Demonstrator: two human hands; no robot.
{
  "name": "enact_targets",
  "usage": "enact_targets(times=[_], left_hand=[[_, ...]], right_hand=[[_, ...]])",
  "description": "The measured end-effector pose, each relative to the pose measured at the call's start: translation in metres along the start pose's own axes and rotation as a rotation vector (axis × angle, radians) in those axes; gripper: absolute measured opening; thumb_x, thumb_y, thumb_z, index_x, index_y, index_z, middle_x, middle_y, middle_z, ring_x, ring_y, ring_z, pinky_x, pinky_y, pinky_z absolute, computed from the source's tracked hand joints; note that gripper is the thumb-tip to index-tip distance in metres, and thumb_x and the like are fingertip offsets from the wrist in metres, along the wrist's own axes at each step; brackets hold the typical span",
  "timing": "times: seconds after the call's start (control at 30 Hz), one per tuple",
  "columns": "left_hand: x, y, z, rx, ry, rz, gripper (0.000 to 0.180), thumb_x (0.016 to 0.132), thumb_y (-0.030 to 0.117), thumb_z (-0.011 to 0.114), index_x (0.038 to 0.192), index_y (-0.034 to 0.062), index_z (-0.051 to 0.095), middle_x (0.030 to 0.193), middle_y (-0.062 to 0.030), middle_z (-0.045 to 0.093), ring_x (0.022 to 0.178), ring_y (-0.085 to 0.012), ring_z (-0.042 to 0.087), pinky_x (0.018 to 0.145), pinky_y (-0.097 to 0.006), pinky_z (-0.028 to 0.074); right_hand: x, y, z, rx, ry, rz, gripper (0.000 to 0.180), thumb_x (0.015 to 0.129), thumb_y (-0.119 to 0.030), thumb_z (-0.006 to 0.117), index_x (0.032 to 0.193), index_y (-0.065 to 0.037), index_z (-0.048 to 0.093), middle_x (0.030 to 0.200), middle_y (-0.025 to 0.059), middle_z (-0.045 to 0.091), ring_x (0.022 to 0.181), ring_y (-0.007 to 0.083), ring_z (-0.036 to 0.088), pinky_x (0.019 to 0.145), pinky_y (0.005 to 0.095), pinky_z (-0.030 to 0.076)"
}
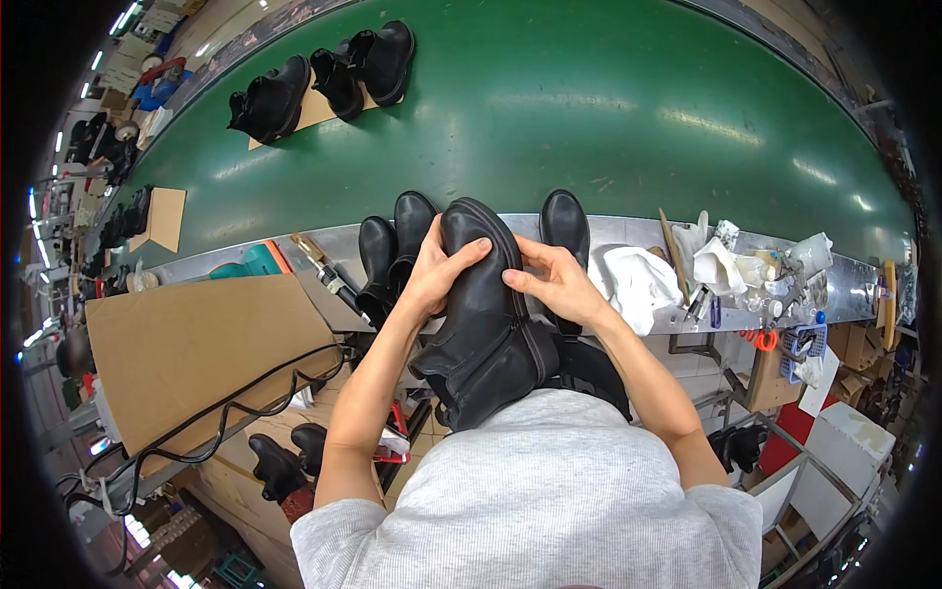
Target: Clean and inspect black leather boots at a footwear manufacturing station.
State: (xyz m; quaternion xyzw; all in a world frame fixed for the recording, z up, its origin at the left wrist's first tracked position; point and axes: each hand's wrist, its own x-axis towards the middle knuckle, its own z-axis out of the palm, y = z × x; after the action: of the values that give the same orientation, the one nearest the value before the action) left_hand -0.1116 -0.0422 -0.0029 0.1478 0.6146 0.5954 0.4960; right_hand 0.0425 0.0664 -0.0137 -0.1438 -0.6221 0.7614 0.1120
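Observation:
Between my hands is a black leather boot (476,285), its toe pointing away from me and its shaft close to my body. My left hand (440,267) grips the left side of the boot, thumb lying across the vamp. On the right, my right hand (557,279) holds the edge by the sole, thumb and fingers closed on it. Two more black boots (378,253) stand just left of my left hand on the metal ledge. Another black boot (564,228) stands behind my right hand, partly hidden by it.
Several black boots (275,98) stand on cardboard across the green conveyor belt (628,108). A white cloth (640,285), brushes and bottles crowd the metal ledge at right. A large cardboard sheet (206,344) with a black cable (221,417) lies at left. Orange scissors handles (765,340) hang beside a blue basket (805,351).

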Motion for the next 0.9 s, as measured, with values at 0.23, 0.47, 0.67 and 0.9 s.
enact_targets(times=[0.23, 0.47, 0.67, 0.9], left_hand=[[0.003, 0.004, 0.011, -0.016, 0.016, -0.044, 0.060, 0.072, 0.020, 0.075, 0.114, -0.0026, 0.040, 0.099, -0.0137, 0.054, 0.088, -0.0183, 0.057, 0.072, -0.030, 0.051], [-0.004, 0.008, 0.019, 0.076, 0.048, -0.002, 0.060, 0.071, 0.024, 0.074, 0.116, 0.0006, 0.042, 0.101, -0.0134, 0.054, 0.087, -0.0204, 0.057, 0.072, -0.031, 0.050], [-0.006, -0.013, -0.005, -0.050, 0.149, -0.057, 0.055, 0.075, 0.022, 0.070, 0.120, 0.0042, 0.043, 0.103, -0.0107, 0.054, 0.089, -0.0196, 0.056, 0.076, -0.029, 0.048], [-0.009, -0.008, 0.020, -0.005, 0.264, -0.034, 0.069, 0.074, 0.021, 0.071, 0.131, 0.0098, 0.034, 0.108, -0.0119, 0.051, 0.091, -0.0221, 0.055, 0.078, -0.032, 0.047]], right_hand=[[0.003, 0.001, -0.013, 0.143, 0.052, 0.254, 0.039, 0.095, -0.027, 0.045, 0.125, -0.003, 0.050, 0.104, 0.0016, 0.060, 0.092, 0.0076, 0.055, 0.073, 0.0249, 0.049], [0.007, -0.004, -0.017, -0.170, 0.060, 0.188, 0.033, 0.091, -0.029, 0.053, 0.102, 0.001, 0.062, 0.084, 0.0029, 0.064, 0.075, 0.0087, 0.058, 0.062, 0.0244, 0.049], [-0.075, 0.023, -0.080, -0.703, 0.711, 0.159, 0.021, 0.080, -0.011, 0.060, 0.096, 0.000, 0.064, 0.083, 0.0112, 0.067, 0.074, 0.0200, 0.064, 0.067, 0.0302, 0.050], [-0.169, 0.056, -0.193, -1.521, 1.115, 0.331, 0.044, 0.072, -0.005, 0.062, 0.114, -0.004, 0.049, 0.090, 0.0153, 0.058, 0.088, 0.0332, 0.054, 0.080, 0.0430, 0.046]])
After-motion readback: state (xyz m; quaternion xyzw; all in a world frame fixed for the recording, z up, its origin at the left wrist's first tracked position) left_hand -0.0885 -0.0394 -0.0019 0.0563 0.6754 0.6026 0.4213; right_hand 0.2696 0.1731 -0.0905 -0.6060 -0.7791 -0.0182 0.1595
